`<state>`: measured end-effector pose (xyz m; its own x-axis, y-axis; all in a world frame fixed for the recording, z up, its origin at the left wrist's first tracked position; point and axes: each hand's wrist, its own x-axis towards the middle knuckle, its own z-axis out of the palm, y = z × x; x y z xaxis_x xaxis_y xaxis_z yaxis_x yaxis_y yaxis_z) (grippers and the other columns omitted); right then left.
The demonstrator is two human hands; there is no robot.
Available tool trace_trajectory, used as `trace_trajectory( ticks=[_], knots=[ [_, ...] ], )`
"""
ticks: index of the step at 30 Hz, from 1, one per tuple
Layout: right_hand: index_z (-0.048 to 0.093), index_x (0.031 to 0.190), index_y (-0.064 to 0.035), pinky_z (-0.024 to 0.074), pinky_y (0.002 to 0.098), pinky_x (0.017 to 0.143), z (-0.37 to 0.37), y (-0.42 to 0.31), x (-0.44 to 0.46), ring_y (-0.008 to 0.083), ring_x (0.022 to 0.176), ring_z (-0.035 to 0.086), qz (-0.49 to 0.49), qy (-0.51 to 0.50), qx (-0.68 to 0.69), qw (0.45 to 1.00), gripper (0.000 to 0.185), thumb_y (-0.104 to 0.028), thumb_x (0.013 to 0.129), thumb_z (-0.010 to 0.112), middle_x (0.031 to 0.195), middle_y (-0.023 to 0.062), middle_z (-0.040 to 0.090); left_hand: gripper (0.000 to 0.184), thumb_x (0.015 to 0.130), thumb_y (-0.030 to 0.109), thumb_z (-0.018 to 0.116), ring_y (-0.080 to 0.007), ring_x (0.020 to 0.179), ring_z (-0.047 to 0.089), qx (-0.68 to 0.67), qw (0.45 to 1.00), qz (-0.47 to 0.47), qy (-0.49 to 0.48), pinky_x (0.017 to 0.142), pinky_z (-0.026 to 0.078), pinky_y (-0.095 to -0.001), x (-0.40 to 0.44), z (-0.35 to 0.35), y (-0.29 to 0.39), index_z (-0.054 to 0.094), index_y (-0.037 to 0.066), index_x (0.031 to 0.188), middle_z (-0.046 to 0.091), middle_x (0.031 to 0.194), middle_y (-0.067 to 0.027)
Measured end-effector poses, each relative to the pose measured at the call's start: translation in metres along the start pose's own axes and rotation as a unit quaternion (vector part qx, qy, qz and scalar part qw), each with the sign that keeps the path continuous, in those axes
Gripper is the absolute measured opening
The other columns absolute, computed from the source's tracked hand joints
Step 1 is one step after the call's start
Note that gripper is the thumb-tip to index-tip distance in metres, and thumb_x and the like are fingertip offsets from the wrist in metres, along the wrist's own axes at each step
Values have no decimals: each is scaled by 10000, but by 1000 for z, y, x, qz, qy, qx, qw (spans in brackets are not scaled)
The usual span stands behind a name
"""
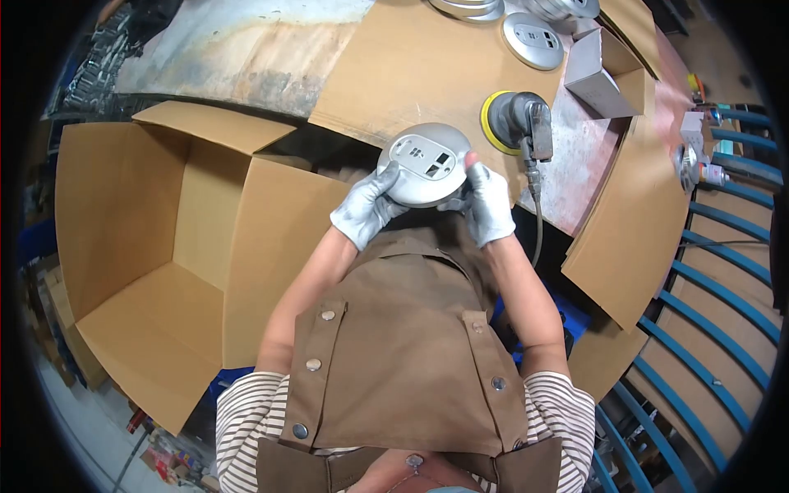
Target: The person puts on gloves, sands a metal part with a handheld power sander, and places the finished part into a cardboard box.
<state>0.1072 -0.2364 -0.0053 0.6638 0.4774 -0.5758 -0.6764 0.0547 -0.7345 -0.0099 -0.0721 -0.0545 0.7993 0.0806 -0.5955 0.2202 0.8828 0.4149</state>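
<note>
A round silver metal disc (415, 185) with a raised oval panel and small cut-outs is held up between both hands, over the table's front edge. My left hand (367, 207), in a grey-white glove, grips its left side with the thumb on top. On the right side my right hand (489, 201), gloved too, closes around the rim; its thumb tip is bare. The fingers beneath the disc are hidden. Right of the disc, a sander (519, 123) with a yellow-edged pad rests on the cardboard sheet (394, 70), its hose hanging over the edge.
A big open cardboard box (201, 205) stands at the left. More silver discs (532, 41) lie at the back of the table. At the right are a small open box (604, 78), cardboard flaps (637, 230) and a rack of blue bars (711, 304).
</note>
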Motion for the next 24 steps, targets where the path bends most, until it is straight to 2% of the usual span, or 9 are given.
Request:
trace_trajectory(
  ticks=[3, 12, 14, 16, 17, 18, 20, 22, 24],
  knots=[
    [613, 1062, 20, 601, 349, 523, -1, -3, 3, 215, 644, 671, 15, 4, -46, 999, 585, -548, 988, 493, 774, 113, 638, 568, 954, 304, 650, -231, 1112, 636, 13, 1000, 10, -21, 881, 583, -397, 2, 0, 7, 436, 37, 1407, 603, 1277, -118],
    [617, 1086, 14, 583, 345, 558, -2, -7, -3, 240, 674, 689, 36, -12, -22, 999, 543, -512, 990, 519, 840, 152, 677, 571, 950, 308, 654, -234, 1127, 630, 42, 999, 18, -11, 866, 579, -363, 4, -5, 18, 449, 16, 1397, 602, 1280, -125],
    [629, 1098, 3, 570, 362, 608, -19, -18, -2, 253, 669, 687, -138, 41, -363, 921, 494, -470, 970, 570, 856, 150, 686, 575, 950, 303, 656, -239, 1132, 628, 49, 998, 35, -6, 869, 578, -366, 0, -2, 19, 444, 13, 1399, 599, 1283, -128],
    [652, 1133, -36, 543, 393, 733, -17, -42, -10, 293, 714, 681, -272, 140, -616, 726, 390, -343, 895, 691, 901, 139, 698, 582, 948, 302, 659, -245, 1138, 626, 50, 998, 47, 2, 874, 576, -370, 1, -3, 17, 439, 11, 1401, 597, 1287, -131],
    [653, 1167, -72, 539, 395, 775, -33, -45, 3, 315, 812, 673, -490, 166, -622, 587, 392, -266, 838, 742, 939, 141, 693, 586, 946, 303, 662, -248, 1142, 625, 47, 998, 49, 9, 877, 575, -373, 3, -8, 13, 437, 11, 1403, 596, 1290, -132],
    [638, 1196, -84, 526, 415, 831, -37, -58, 9, 343, 977, 634, -506, 182, -621, 570, 440, -233, 802, 763, 1084, 165, 661, 591, 945, 304, 664, -250, 1145, 623, 45, 998, 50, 15, 881, 574, -375, 6, -12, 9, 435, 11, 1404, 594, 1292, -133],
    [529, 1343, -121, 511, 478, 893, -31, -89, 18, 395, 1173, 535, -475, 224, -710, 469, 650, -287, 768, 781, 1307, 201, 542, 594, 945, 306, 665, -250, 1139, 628, 50, 997, 50, 19, 875, 575, -373, 9, -16, 2, 432, 13, 1407, 595, 1289, -134],
    [478, 1395, -160, 515, 470, 911, -40, -99, 42, 398, 1152, 569, -313, 218, -776, 503, 744, -334, 745, 794, 1305, 206, 537, 593, 943, 302, 669, -250, 1129, 632, 51, 997, 51, 27, 861, 577, -369, 11, -17, -1, 434, 15, 1406, 597, 1284, -136],
    [468, 1403, -172, 517, 465, 915, -35, -107, 59, 404, 1124, 592, -203, 201, -763, 580, 773, -350, 728, 802, 1293, 210, 536, 589, 938, 292, 677, -250, 1114, 638, 49, 996, 56, 39, 841, 582, -364, 13, -15, -2, 441, 16, 1401, 599, 1276, -139]
  ],
)
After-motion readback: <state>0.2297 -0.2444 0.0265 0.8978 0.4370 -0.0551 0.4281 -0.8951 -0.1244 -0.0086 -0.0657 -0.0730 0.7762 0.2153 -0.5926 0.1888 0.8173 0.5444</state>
